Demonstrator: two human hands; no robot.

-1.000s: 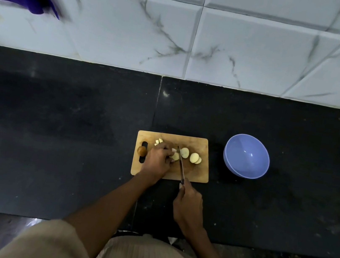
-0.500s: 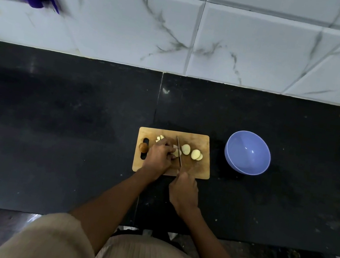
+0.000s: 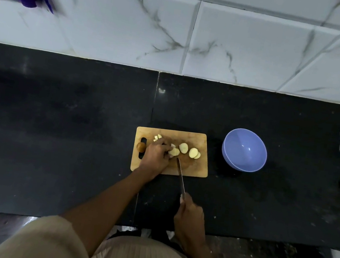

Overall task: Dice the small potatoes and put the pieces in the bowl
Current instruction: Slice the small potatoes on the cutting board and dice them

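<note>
I'm pinching a potato slice [image 3: 174, 151] on the board [image 3: 193, 170] with my left hand [image 3: 155, 157], right hand [image 3: 190, 218] gripping the knife [image 3: 180, 174], risking nicked fingertips, the bowl [image 3: 245, 149] sitting beside

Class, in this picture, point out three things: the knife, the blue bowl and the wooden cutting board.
knife [image 3: 180, 174]: head view, middle of the blade, over the board's near edge.
blue bowl [image 3: 229, 160]: head view, its left inner wall.
wooden cutting board [image 3: 199, 168]: head view, bare wood near its right front corner.
</note>
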